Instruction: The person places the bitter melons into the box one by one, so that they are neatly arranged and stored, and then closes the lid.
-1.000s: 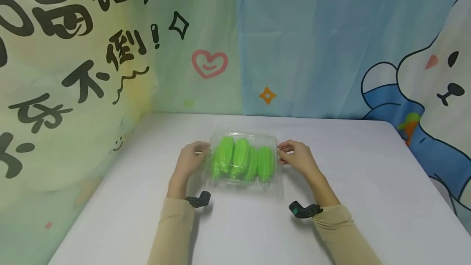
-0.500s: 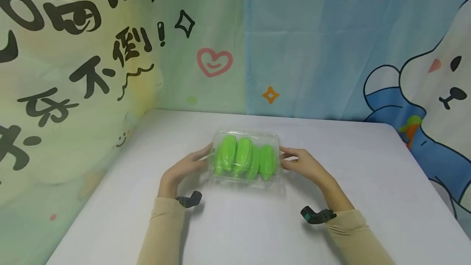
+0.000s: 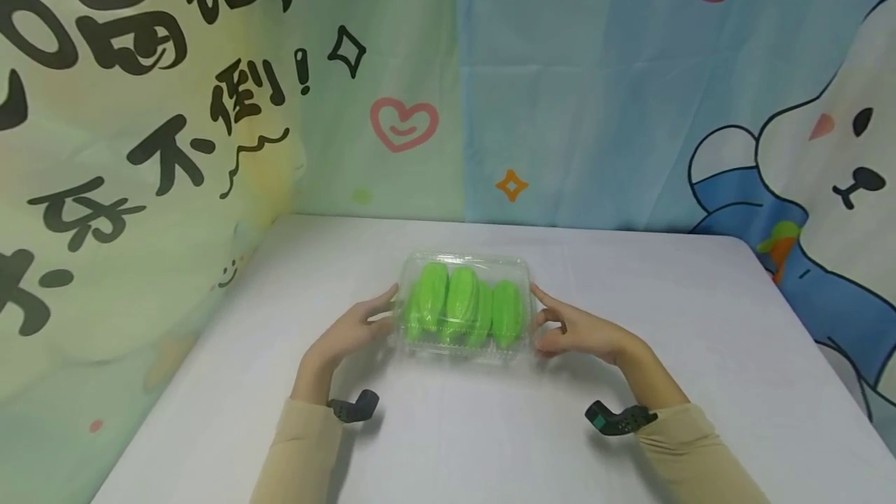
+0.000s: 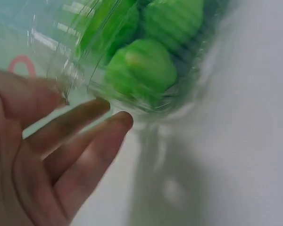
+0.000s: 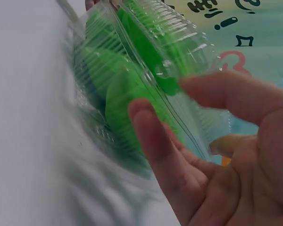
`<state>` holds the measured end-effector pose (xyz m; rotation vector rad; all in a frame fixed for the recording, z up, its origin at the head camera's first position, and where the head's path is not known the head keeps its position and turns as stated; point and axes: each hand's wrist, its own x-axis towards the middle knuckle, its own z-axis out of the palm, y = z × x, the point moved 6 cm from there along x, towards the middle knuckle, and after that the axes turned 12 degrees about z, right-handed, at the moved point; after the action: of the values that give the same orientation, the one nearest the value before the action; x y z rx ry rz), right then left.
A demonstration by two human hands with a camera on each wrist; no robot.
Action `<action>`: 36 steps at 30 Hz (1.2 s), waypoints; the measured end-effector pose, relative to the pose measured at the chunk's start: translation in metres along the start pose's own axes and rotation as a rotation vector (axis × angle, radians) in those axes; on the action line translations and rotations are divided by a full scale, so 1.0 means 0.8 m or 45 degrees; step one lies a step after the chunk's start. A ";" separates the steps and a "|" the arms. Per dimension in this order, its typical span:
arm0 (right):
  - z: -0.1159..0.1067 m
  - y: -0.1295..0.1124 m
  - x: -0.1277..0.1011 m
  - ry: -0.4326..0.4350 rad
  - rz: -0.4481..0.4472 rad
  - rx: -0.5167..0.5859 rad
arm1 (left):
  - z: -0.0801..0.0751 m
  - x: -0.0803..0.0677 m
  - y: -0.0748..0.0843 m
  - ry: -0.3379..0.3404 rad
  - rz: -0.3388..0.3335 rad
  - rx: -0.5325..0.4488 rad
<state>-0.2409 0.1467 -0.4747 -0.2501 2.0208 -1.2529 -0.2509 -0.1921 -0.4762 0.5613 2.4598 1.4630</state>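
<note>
A clear plastic clamshell box (image 3: 465,260) lies shut on the white table (image 3: 448,426), with several ridged green vegetables (image 3: 462,303) packed inside. My left hand (image 3: 383,311) lies at the box's left side, fingers straight and their tips against its wall. On the right side my right hand (image 3: 544,322) mirrors it, with its fingers spread and loosely extended. In the left wrist view the left hand's fingertips (image 4: 125,120) reach the lower edge of the box (image 4: 70,70). The right wrist view shows the right hand's fingers (image 5: 146,122) beside the box (image 5: 179,52).
Printed cloth backdrops stand along the table's far edge (image 3: 490,99) and left side (image 3: 105,177). A black wrist mount (image 3: 353,407) sits on the left forearm and another (image 3: 619,419) on the right. White tabletop extends to the right of the box (image 3: 700,309).
Both hands have let go of their pinch on the box's side rims and straightened their fingers. The wrists have drawn back toward me. The box has stayed in place.
</note>
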 end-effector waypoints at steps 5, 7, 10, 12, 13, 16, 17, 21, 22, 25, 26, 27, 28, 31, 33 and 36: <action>0.004 0.001 -0.002 -0.035 -0.006 0.095 | 0.000 -0.008 0.017 0.105 0.048 0.153; 0.004 0.001 -0.003 -0.028 -0.013 0.113 | 0.002 -0.010 0.023 0.109 0.083 0.151; 0.004 0.000 -0.005 0.024 0.003 0.114 | 0.004 -0.014 0.021 0.061 0.099 0.042; 0.004 -0.001 -0.006 0.080 0.005 0.089 | 0.006 -0.017 0.016 0.028 0.092 -0.051; 0.004 -0.002 -0.006 0.113 0.003 0.074 | 0.006 -0.018 0.014 0.017 0.080 -0.102; 0.004 -0.005 -0.007 0.231 0.002 0.036 | 0.005 -0.018 0.009 0.043 0.044 -0.189; 0.004 -0.006 -0.007 0.264 -0.004 0.027 | 0.005 -0.016 0.008 0.066 0.027 -0.199; 0.006 -0.008 -0.007 0.376 0.009 0.012 | 0.004 -0.014 0.004 0.187 -0.070 -0.234; 0.006 -0.008 -0.008 0.386 0.013 0.007 | 0.004 -0.014 0.004 0.211 -0.089 -0.245; 0.009 -0.007 -0.010 0.387 0.037 0.007 | 0.006 -0.016 0.005 0.280 -0.135 -0.290; 0.009 -0.007 -0.012 0.374 0.037 0.007 | 0.007 -0.017 0.005 0.291 -0.143 -0.297; 0.010 -0.007 -0.013 0.356 0.037 0.013 | 0.008 -0.017 0.005 0.304 -0.149 -0.309; 0.011 -0.007 -0.014 0.338 0.037 0.021 | 0.009 -0.018 0.005 0.318 -0.159 -0.327; 0.013 -0.007 -0.017 0.285 0.032 0.073 | 0.011 -0.018 0.003 0.347 -0.196 -0.364; 0.014 -0.007 -0.017 0.257 0.026 0.128 | 0.012 -0.019 0.002 0.369 -0.228 -0.399; 0.014 -0.005 -0.016 0.252 0.043 0.197 | 0.013 -0.020 -0.001 0.390 -0.278 -0.423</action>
<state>-0.2251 0.1432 -0.4682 -0.0183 2.0691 -1.4523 -0.2329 -0.1907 -0.4821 0.0026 2.3137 1.9216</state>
